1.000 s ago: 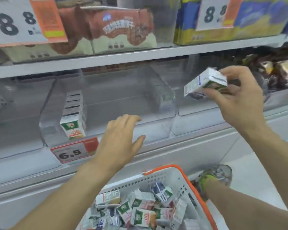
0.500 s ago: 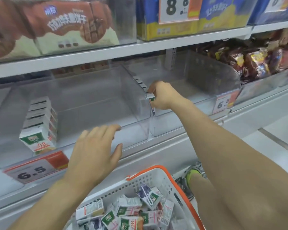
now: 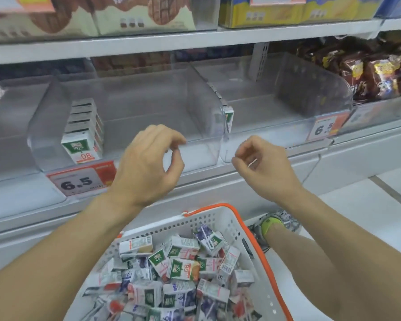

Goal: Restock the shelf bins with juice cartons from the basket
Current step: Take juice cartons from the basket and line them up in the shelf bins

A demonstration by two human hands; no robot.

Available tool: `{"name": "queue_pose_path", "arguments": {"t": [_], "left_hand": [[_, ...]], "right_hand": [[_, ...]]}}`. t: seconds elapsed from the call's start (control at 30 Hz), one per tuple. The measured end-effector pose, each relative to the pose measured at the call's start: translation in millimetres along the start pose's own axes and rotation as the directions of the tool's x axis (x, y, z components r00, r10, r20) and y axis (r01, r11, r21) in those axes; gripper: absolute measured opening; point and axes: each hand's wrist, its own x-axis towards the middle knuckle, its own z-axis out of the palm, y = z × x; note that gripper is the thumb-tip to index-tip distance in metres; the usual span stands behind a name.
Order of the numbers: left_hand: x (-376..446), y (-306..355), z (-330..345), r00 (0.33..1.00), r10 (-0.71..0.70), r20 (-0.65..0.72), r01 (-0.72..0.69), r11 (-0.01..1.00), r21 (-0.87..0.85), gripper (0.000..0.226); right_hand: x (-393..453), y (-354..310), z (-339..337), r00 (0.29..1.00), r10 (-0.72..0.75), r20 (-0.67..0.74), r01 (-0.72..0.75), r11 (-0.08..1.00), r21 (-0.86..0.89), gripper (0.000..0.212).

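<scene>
clear shelf bins (image 3: 202,144) sitting side by side, carton row (image 3: 83,133) lining left bin, second row (image 3: 227,114) in right bin | white basket (image 3: 220,218) below holding loose juice cartons (image 3: 183,267) | left hand (image 3: 148,163) hovering, fingers loosely curled, empty | right hand (image 3: 262,163) hovering likewise, gripping nothing

Juice cartons (image 3: 183,269) are lying jumbled in a white basket with an orange rim (image 3: 220,218), sitting just below both grips. A neat row of upright green-and-white cartons (image 3: 83,133) is standing in the clear shelf bin (image 3: 195,156) left of the left grip (image 3: 148,163); another row (image 3: 227,114) is lining the neighbouring bin (image 3: 287,126) above the right grip (image 3: 264,167).
</scene>
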Motion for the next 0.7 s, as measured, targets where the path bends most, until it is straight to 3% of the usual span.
{"name": "queue_pose_path", "arguments": {"t": [0.07,0.1,0.17,0.23,0.37,0.47,0.6,0.7], "left_hand": [[-10.6,14.9,10.2,0.973,-0.063,0.22,0.07,0.997,-0.026,0.014],[-18.6,18.4,17.7,0.911,-0.121,0.394,0.121,0.992,0.023,0.016],[-37.8,15.0,35.9,0.712,-0.224,0.666,0.133,0.974,0.185,0.026],[-60.1,8.1,52.6,0.552,-0.293,0.781,0.154,0.956,0.25,0.031],[-103.8,-5.1,82.5,0.341,-0.382,0.859,0.185,0.923,0.337,0.031],[-126.2,-22.1,100.1,0.275,-0.443,0.853,0.135,0.897,0.422,0.04],[-150.8,-36.1,122.6,0.244,-0.547,0.801,0.369,0.816,0.445,0.053],[-174.4,-36.2,140.6,0.256,-0.591,0.765,0.445,0.774,0.45,0.055]], "right_hand": [[-28.5,22.1,19.6,0.953,0.082,0.291,-0.064,0.995,-0.07,0.011],[-41.9,34.8,28.9,0.895,0.129,0.426,-0.078,0.988,-0.136,0.01],[-65.3,59.5,44.7,0.748,0.223,0.625,-0.048,0.958,-0.284,0.015],[-82.7,78.1,57.0,0.595,0.3,0.745,0.034,0.917,-0.397,0.029],[-104.9,94.5,77.8,0.397,0.364,0.843,0.19,0.865,-0.464,0.052],[-111.5,101.0,89.3,0.311,0.324,0.893,0.334,0.843,-0.422,0.056],[-111.0,103.9,97.5,0.285,0.264,0.921,0.427,0.826,-0.369,0.055],[-113.8,101.6,104.3,0.272,0.191,0.943,0.576,0.753,-0.319,0.057]]}}
